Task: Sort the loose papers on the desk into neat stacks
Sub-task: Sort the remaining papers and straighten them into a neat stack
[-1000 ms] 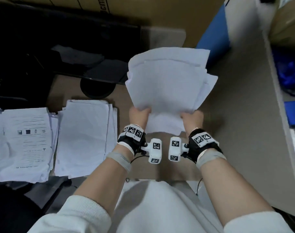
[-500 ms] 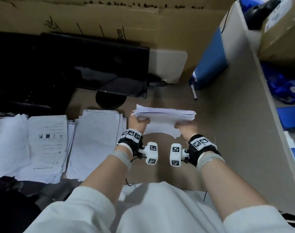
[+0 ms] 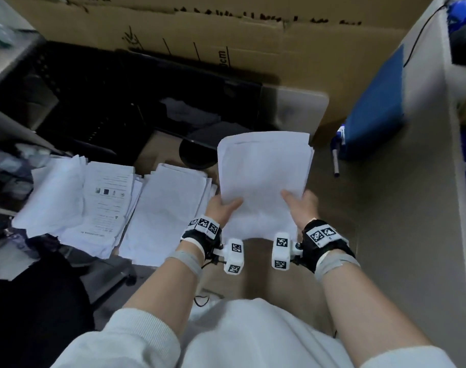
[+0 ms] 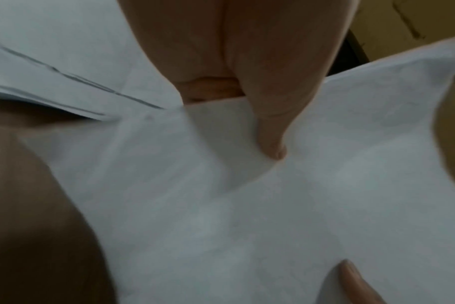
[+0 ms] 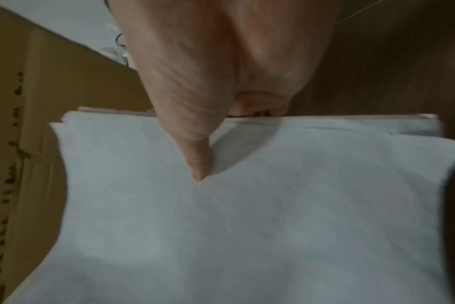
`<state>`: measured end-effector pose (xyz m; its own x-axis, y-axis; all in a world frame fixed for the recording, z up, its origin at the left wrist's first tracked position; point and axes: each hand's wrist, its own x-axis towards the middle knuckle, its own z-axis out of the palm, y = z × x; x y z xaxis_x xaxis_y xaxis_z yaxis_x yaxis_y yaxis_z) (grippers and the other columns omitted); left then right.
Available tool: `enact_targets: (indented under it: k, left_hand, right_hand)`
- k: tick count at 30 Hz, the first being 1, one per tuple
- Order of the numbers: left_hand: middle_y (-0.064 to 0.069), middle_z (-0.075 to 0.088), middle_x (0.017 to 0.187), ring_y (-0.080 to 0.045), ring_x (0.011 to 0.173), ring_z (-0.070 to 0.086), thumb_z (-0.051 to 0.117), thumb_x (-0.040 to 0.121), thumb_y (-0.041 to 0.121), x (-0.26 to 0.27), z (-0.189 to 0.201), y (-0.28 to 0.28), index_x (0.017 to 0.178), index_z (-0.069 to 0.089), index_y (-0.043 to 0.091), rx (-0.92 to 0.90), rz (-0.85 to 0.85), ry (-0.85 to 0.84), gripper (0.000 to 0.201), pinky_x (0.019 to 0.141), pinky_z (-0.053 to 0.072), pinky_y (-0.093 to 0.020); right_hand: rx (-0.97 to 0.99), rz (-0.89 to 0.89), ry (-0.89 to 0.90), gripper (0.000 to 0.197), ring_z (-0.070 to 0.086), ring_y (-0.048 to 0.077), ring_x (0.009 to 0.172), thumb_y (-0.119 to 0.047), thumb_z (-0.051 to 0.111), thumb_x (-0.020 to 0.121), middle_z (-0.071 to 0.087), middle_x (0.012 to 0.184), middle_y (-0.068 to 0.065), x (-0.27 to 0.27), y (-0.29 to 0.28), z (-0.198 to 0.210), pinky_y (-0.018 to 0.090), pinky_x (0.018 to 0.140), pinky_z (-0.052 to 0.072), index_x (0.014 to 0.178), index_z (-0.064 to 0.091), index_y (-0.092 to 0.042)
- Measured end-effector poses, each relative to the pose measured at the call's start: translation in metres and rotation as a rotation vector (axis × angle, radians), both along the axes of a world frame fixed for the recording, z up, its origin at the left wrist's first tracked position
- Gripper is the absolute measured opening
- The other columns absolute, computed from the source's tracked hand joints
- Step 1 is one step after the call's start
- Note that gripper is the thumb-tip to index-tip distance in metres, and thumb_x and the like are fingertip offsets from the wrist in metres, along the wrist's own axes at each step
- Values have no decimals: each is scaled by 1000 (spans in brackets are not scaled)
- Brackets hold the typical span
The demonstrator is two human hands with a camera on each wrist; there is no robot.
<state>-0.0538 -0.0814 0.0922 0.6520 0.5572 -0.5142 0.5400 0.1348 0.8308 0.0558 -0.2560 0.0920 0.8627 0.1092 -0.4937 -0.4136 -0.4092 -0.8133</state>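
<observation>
A sheaf of white papers (image 3: pixel 263 179) is held above the brown desk (image 3: pixel 340 205), gripped along its two side edges by both hands. The left hand (image 3: pixel 221 208) is closed on the left edge, its thumb (image 4: pixel 270 131) pressed flat on the top sheet while the other fingers are curled underneath, out of sight. The right hand (image 3: pixel 300 205) is clamped on the right edge in the same way, thumb (image 5: pixel 195 152) laid across the top sheet and fingers tucked beneath. In the right wrist view, the sheet edges are seen roughly aligned, with a few corners stepped slightly out of line. The sheaf is tilted so that its blank top face is turned toward the head camera.

To the left, on the desk, a stack of blank sheets (image 3: pixel 168 213) is seen lying flat, just beside the held sheaf. Further left, a looser pile topped by a printed page (image 3: pixel 104 205) is spread out, its edges fanned and overlapping the blank stack. A dark monitor (image 3: pixel 152 102) on a round base is set behind the piles, with a cardboard box (image 3: pixel 226 30) standing behind it. A blue folder (image 3: pixel 375 110) is propped against the grey partition (image 3: pixel 428 181) at the right, and a pen (image 3: pixel 336 163) is seen at its foot. Marker-tagged wrist bands are worn on both forearms, and white sleeves are pushed up to the elbows.
</observation>
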Motion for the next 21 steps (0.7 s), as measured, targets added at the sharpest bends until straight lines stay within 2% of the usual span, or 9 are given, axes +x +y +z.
enact_targets:
  k: [1,3,7,11,15,17,19,20,21]
  left_hand:
    - [-15,72,108,-30,99,70,72,90,14,-7,-2,3,112,68,2,26,28,-5,26,90,56,-42]
    - [-14,73,101,-31,96,70,70,91,17,-21,0,13,105,68,5,69,96,-25,18,89,57,-46]
    - [-11,73,95,-25,86,69,68,93,16,-48,21,45,103,69,5,-38,299,-190,14,87,57,-39]
    - [-8,75,93,-26,87,72,71,92,20,-73,38,85,93,71,13,-47,314,-278,6,87,58,-43]
    - [-11,74,102,-30,98,70,66,95,17,-100,47,128,104,69,8,-2,305,-333,13,89,56,-43]
    - [-8,66,116,-29,111,64,58,97,5,-110,51,149,132,53,7,89,293,-335,35,97,50,-37]
    - [1,47,142,-19,123,54,49,96,-3,-124,55,169,157,11,23,212,250,-360,77,101,42,-22]
    - [4,38,149,-15,122,52,47,95,-5,-131,57,179,157,-8,31,276,243,-356,90,96,39,-14]
    - [7,33,152,-14,119,52,46,95,-6,-138,61,188,155,-15,35,340,239,-352,95,91,38,-11]
  right_hand:
    - [18,35,1,34,67,27,97,-35,76,82,69,107,10,-1,4,3,44,90,55,101,67,-9]
    - [86,117,41,17,71,20,86,-28,77,83,73,97,4,-7,11,11,38,81,59,91,68,-16]
    - [102,348,158,26,69,11,83,-28,79,83,72,95,-2,-27,30,26,23,69,53,103,67,-15]
    - [71,466,119,26,69,19,94,-25,75,87,72,110,8,-45,67,39,30,84,52,108,68,-12]
    - [60,448,26,17,65,22,96,-15,65,94,69,115,12,-76,125,54,31,85,50,109,66,-9]
    - [87,475,-19,17,64,22,97,-11,58,97,69,115,10,-100,159,65,33,87,51,113,63,-15]
    - [111,537,-35,23,65,23,103,-11,52,99,67,115,4,-127,192,73,38,95,50,116,60,-25]
    - [116,562,-44,25,64,25,108,-12,50,99,67,117,3,-140,207,74,42,100,50,115,59,-30]
    - [122,573,-61,27,63,27,114,-15,49,98,66,120,3,-151,220,72,46,104,47,113,60,-35]
